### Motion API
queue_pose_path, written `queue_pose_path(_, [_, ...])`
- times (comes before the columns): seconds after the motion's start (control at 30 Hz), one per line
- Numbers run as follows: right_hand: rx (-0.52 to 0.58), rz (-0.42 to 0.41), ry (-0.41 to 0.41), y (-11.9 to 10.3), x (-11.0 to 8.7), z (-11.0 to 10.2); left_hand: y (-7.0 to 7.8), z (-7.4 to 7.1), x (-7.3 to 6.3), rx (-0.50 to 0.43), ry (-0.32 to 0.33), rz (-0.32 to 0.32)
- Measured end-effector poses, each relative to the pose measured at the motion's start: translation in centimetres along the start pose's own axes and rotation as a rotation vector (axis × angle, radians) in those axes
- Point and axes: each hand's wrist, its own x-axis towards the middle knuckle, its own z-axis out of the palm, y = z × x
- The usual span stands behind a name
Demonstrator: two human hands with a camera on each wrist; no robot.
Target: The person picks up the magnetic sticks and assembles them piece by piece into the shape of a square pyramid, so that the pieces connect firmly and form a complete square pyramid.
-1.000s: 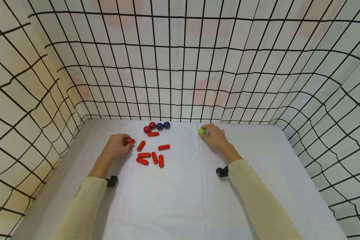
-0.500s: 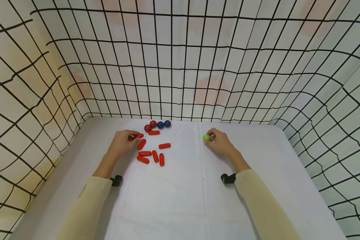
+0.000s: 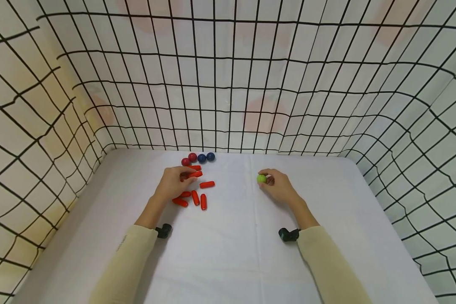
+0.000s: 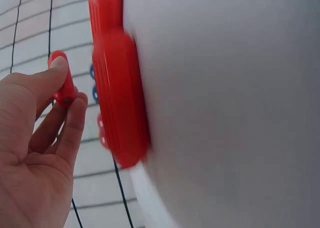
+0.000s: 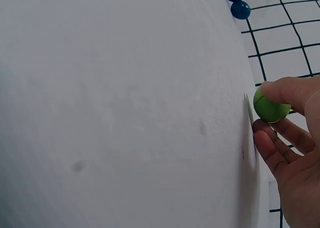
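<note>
In the head view my left hand [image 3: 172, 184] pinches a red rod with rounded ends [image 3: 195, 174] between thumb and fingers, above other red rods. The left wrist view shows the held rod [image 4: 66, 90] raised off the cloth, with large blurred red rods [image 4: 120, 98] close to the camera. To the right, my right hand [image 3: 282, 187] pinches a small green ball [image 3: 261, 179] by thumb and fingertips. From the right wrist the green ball [image 5: 270, 107] appears in the same pinch, near the white cloth. My left hand hides part of the rods beneath it.
Several loose red rods, one of them here [image 3: 203, 202], lie on the white-covered table [image 3: 228, 253]. At the back stand two dark red balls [image 3: 192, 157] and two dark blue balls [image 3: 202, 158]. Black wire mesh [image 3: 232, 88] encloses the back and both sides.
My left hand has carried its red rod rightward, over the other rods. My right hand has drawn the green ball slightly right and nearer the person.
</note>
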Motion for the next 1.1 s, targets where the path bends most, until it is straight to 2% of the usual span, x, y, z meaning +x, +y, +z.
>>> queue_pose_path(0.17, [0.053,-0.026,0.005,-0.1,-0.2,0.6,1.8,1.6,0.7,-0.069,-0.015,0.022])
queue_pose_path(0.4, [0.09,-0.052,0.013,-0.1,-0.4,1.6,4.0,3.8,1.8,-0.057,-0.061,0.063])
queue_pose_path(0.57, [0.109,-0.071,0.005,-0.4,-0.5,2.3,4.8,5.4,2.2,-0.037,-0.1,0.089])
queue_pose_path(0.83, [0.114,-0.106,0.017,-1.2,-0.6,3.0,6.1,7.6,3.0,-0.022,-0.121,0.149])
queue_pose_path(0.93, [0.125,-0.103,0.02,-1.5,-0.7,3.2,6.6,8.5,3.7,-0.003,-0.13,0.18])
queue_pose_path(1.1, [0.139,-0.083,0.011,-1.8,-1.0,3.4,7.0,9.6,4.0,-0.011,-0.163,0.191])
